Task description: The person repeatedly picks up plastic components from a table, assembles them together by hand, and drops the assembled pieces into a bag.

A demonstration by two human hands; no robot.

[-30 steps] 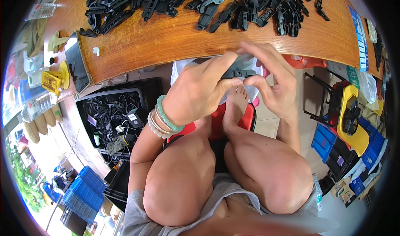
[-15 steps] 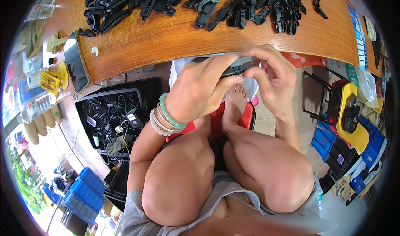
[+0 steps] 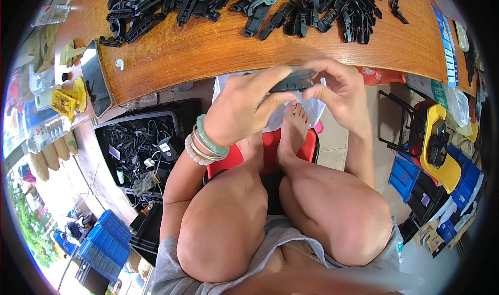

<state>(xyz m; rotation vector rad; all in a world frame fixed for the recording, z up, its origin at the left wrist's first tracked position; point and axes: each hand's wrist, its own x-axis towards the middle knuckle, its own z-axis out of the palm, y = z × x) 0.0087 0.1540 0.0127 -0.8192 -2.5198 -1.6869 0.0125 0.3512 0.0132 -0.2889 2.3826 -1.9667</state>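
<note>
Just off the near edge of the wooden table [image 3: 208,53], I hold a small, long black plastic part [image 3: 292,81] in the air. My left hand [image 3: 240,107], with bracelets at its wrist, closes on the part's left end between thumb and fingers. At the right end, the thumb and bent index finger of my right hand [image 3: 343,94] pinch around the tip; the exact contact there is slightly blurred. On the table ahead lie a heap of long black plastic pieces [image 3: 191,3] and a heap of smaller black pieces [image 3: 356,22].
A phone [image 3: 95,79] and a white earbud [image 3: 120,64] lie at the table's left. Below stands a black bin [image 3: 136,119] full of black parts and cables. A yellow chair [image 3: 444,165] stands at right, and a red stool [image 3: 306,149] is under my feet.
My left hand has shifted slightly left and down, and the black plastic part has turned so more of its side shows. My right fingers have shifted a little at its right end.
</note>
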